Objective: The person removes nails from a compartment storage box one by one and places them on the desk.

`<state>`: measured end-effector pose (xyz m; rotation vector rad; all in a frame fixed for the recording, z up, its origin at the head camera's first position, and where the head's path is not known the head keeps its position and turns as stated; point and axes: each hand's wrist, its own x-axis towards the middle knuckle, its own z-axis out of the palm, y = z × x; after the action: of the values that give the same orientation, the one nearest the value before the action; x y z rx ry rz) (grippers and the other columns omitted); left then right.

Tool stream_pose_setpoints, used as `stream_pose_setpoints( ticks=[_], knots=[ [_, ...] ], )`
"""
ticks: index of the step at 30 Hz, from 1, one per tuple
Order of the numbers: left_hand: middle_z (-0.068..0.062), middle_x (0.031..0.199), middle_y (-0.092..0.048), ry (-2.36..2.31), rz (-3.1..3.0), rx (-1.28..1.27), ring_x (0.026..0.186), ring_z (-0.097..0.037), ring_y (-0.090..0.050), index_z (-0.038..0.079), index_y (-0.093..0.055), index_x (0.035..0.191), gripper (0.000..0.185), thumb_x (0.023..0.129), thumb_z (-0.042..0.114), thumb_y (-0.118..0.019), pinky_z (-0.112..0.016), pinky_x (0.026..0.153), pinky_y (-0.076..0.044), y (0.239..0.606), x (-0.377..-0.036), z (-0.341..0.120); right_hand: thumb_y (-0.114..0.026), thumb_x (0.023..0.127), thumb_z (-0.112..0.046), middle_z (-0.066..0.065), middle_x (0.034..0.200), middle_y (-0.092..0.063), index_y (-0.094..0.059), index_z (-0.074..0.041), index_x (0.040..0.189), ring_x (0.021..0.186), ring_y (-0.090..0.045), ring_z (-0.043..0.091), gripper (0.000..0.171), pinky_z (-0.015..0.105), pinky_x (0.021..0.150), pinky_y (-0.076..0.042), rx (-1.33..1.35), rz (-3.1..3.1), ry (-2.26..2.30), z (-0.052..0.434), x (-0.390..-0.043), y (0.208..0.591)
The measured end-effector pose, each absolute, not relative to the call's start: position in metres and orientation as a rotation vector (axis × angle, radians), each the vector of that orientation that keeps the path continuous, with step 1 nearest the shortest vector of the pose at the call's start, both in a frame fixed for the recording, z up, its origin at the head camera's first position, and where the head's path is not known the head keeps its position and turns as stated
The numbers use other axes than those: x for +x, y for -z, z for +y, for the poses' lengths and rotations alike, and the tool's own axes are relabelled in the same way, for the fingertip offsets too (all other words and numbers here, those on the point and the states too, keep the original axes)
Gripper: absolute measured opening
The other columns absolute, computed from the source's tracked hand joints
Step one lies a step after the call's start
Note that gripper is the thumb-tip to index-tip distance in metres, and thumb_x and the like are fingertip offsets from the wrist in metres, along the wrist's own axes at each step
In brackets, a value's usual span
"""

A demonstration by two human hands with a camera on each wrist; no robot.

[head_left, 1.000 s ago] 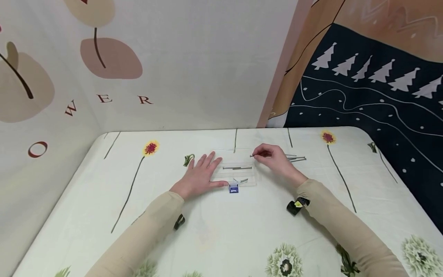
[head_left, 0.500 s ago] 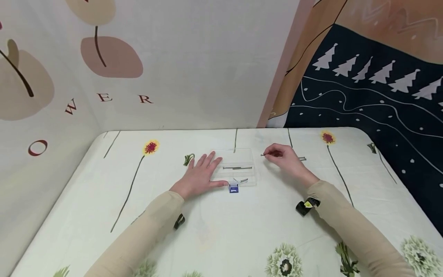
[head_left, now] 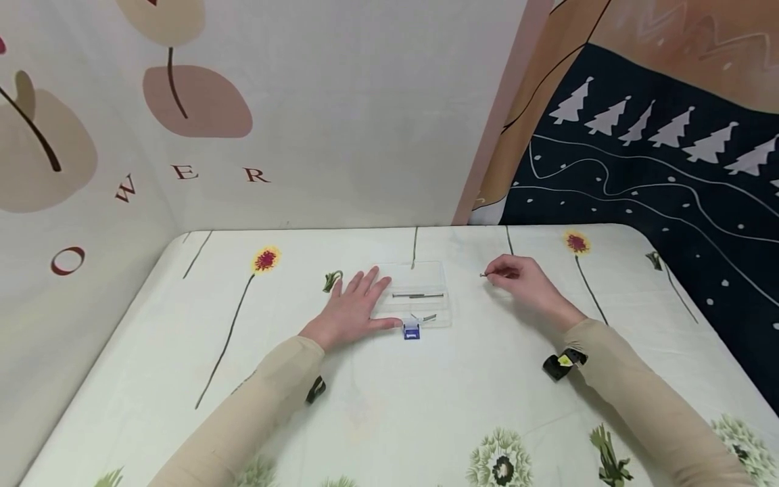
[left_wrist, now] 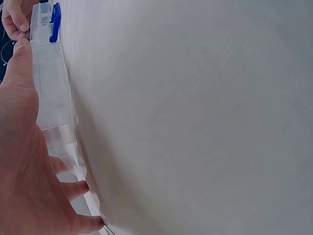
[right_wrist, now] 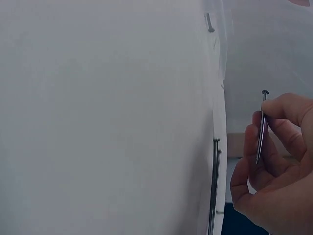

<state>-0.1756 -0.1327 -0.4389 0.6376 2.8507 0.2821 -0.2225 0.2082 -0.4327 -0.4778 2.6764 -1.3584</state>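
One nail (right_wrist: 262,126) pinched now by the right hand (head_left: 526,282), held at three o'clock from the clear plastic box (head_left: 427,277), more nails (head_left: 418,295) laid inside, the box's nine o'clock edge covered by the widely splayed left hand (head_left: 349,312), blue latch (head_left: 412,332) seen at six o'clock.

Left of the right hand (head_left: 526,281), which pinches a nail (right_wrist: 261,127), a strip of bare tablecloth (head_left: 467,301) gives open passage to the box (head_left: 416,277). Across the box's far end from the grip, the left hand (head_left: 349,308) blocks the way with spread fingers. A latch (head_left: 411,332) juts from the near side. Loose nails (right_wrist: 214,186) lie near the grip. Toward the person, the room between the sleeves is wide.
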Motion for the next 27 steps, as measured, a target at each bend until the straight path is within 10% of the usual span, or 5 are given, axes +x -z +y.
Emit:
stream_pose_setpoints(
  ticks=[27],
  knots=[
    [-0.014,0.160,-0.010,-0.275,2.856,0.634,0.143,-0.040,-0.014,0.015,-0.024,0.155,0.091,0.087,0.071,-0.047,-0.066,0.108,-0.011,0.439,-0.175,-0.132,-0.062,0.091,0.000,0.011,0.096,-0.067,-0.068,0.001,0.097,0.089,-0.059,0.021,0.009,0.032,0.082,-0.049,-0.525,2.760,1.205,0.240,-0.226,0.440]
  ],
)
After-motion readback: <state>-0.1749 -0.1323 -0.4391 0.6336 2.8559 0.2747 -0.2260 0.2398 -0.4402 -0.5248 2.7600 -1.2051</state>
